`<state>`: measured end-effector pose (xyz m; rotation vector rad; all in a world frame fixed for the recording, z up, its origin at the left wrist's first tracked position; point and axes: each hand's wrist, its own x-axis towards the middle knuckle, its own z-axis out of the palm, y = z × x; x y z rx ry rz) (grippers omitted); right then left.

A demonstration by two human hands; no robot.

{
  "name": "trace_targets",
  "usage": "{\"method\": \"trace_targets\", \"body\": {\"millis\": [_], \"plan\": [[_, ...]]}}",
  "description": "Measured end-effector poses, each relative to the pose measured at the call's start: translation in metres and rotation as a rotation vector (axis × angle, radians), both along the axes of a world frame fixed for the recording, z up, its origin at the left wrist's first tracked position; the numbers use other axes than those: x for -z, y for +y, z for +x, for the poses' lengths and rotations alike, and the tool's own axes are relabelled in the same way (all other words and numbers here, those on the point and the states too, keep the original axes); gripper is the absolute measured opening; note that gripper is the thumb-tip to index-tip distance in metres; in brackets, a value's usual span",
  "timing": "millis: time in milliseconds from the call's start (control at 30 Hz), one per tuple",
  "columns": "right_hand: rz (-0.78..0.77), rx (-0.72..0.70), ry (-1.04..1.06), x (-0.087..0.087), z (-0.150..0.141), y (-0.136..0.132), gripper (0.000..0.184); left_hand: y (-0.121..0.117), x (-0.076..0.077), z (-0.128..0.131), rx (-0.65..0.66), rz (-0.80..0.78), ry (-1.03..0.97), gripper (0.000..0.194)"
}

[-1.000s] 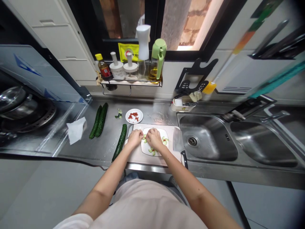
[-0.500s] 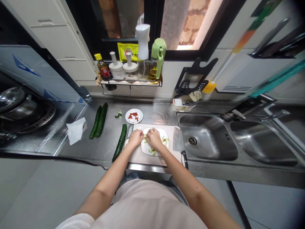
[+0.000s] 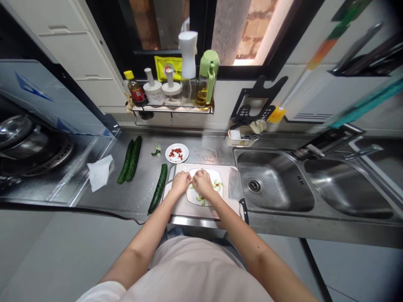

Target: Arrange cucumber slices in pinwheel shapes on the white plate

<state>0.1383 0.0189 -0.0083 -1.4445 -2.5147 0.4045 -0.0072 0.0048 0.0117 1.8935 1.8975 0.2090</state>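
Change: almost nothing has shifted since a second ago; your two hands have drawn a touch closer together over the plate.
Tissue (image 3: 100,171): crumpled white sheet at 9 o'clock on the worktop (image 3: 138,193), well apart from your hands.
Cucumber pair (image 3: 130,158): two whole ones lying side by side, toward 10 o'clock.
Single cucumber (image 3: 158,187): lies just beside the left edge of the cutting board (image 3: 185,207).
Small dish (image 3: 176,153): round, white, with red bits, at 11 o'clock beyond the board.
Left hand (image 3: 180,183): curled, fingers bent down at the plate's left rim; you seem to pinch a cucumber slice, too small to be sure.
Plate (image 3: 208,199): white, squarish, on the cutting board, with green slice flowers on it.
Right hand (image 3: 202,182): curled too, fingertips meeting your left hand's over the same slice.
Knife (image 3: 236,191): broad blade flat at the board's right edge, 3 o'clock.
Sink (image 3: 277,201): steel basin further right.
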Motion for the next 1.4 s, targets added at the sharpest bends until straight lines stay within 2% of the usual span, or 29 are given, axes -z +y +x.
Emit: {"method": "trace_targets", "body": {"millis": [267,900,1200,1400], "plan": [[-0.015,0.011,0.001,-0.003,0.002,-0.002,0.015,0.001,0.004,0.001,-0.003,-0.014,0.014,0.011],[-0.029,0.040,-0.012,0.000,0.003,0.000,0.014,0.003,0.002,0.003,-0.001,-0.028,0.058,0.010],[-0.033,0.078,0.016,-0.006,0.009,0.000,0.013,0.006,0.000,-0.006,-0.051,-0.001,-0.040,0.010],[-0.040,0.069,0.020,-0.004,0.005,-0.001,0.012,0.007,0.001,-0.004,-0.040,-0.012,-0.015,0.011]]}}
